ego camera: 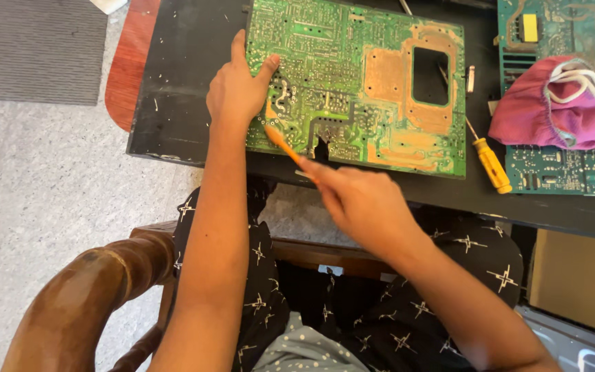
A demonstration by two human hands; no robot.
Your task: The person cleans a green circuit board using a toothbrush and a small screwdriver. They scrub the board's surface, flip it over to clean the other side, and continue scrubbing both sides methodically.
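Brush [285, 146], orange, thin: likely light and stiff, best gripped at handle end. Pinched in right hand [363, 200], blurred; tip just beyond fingers, on board [380, 96] near edge. Left hand [237, 86] flat, fingers together, pressing board's left edge. Board probably rigid, fragile. Farther right: screwdriver [492, 164].

Left hand [237, 86] flat, right hand [363, 203] gripping.

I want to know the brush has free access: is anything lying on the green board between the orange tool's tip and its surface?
Nothing visible does: the orange tool in the right hand already reaches the green circuit board, beside the left hand.
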